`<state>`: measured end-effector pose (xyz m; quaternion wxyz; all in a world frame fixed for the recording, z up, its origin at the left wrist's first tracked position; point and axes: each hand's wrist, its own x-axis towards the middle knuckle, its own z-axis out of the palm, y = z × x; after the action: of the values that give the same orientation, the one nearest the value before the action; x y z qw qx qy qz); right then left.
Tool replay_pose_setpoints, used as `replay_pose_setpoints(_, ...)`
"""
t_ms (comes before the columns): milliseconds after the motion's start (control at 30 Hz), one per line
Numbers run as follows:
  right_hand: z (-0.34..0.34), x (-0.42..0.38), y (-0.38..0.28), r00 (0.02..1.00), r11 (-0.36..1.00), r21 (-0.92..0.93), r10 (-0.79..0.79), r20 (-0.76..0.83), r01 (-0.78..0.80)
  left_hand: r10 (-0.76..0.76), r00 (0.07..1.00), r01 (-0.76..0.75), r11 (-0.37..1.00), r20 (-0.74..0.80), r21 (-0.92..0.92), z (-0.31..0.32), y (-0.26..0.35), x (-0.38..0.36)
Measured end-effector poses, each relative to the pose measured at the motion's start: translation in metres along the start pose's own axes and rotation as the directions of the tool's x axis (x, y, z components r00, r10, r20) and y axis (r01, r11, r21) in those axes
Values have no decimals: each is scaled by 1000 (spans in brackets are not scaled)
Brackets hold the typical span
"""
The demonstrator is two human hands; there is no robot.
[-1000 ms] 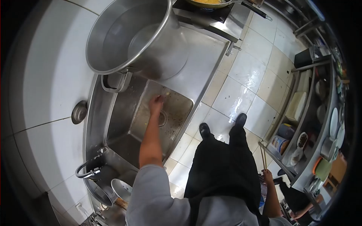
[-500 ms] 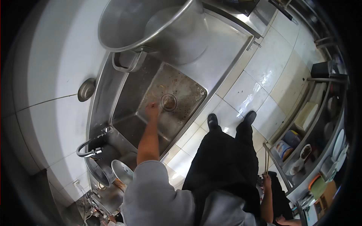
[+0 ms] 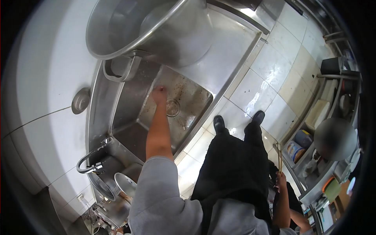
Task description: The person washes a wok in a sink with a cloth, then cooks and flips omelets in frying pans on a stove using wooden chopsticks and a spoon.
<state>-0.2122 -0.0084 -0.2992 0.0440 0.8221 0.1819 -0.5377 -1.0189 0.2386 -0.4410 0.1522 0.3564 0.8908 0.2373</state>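
My left hand (image 3: pixel 159 95) is closed over the floor of the metal sink (image 3: pixel 184 92), just beyond and left of the round drain (image 3: pixel 173 107). Whatever it may hold is too small to make out. Brown specks lie scattered on the sink bottom. Low on the right side, my right hand (image 3: pixel 281 180) is wrapped round a pair of long thin sticks (image 3: pixel 279 156), which point up and away from my body. A large metal pot (image 3: pixel 188 39) with a loop handle (image 3: pixel 123 69) stands tilted in view at the sink's far end.
A curved faucet (image 3: pixel 84 162) and metal bowls (image 3: pixel 125 183) are at the lower left. A round metal dish (image 3: pixel 81 100) is by the wall. Shelves with containers (image 3: pixel 294 149) line the right, near a person's blurred head (image 3: pixel 335 139). Another person's forearm (image 3: pixel 299 220) shows at lower right.
My left hand has moved farther up the sink, from left of the drain to beyond it. The sticks in my right hand have shifted slightly. A blurred head has come into view on the right.
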Motion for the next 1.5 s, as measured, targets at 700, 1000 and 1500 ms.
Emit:
replay_pose_setpoints(700, 3, 4, -42, 994, 994, -29, -106, 15, 106, 95, 980, -89, 995, 173, -41, 11, 24, -45)
replay_pose_setpoints(1000, -20, -9, -52, 972, 953, -253, -203, -117, 168, 437, 879, -469, 865, 192, 178, 13, -34, -35)
replay_pose_setpoints(1500, -79, 69, -104, 965, 977, -64, -209, -161, 201, 122, 788, -75, 992, 603, -103, 49, 242, -109)
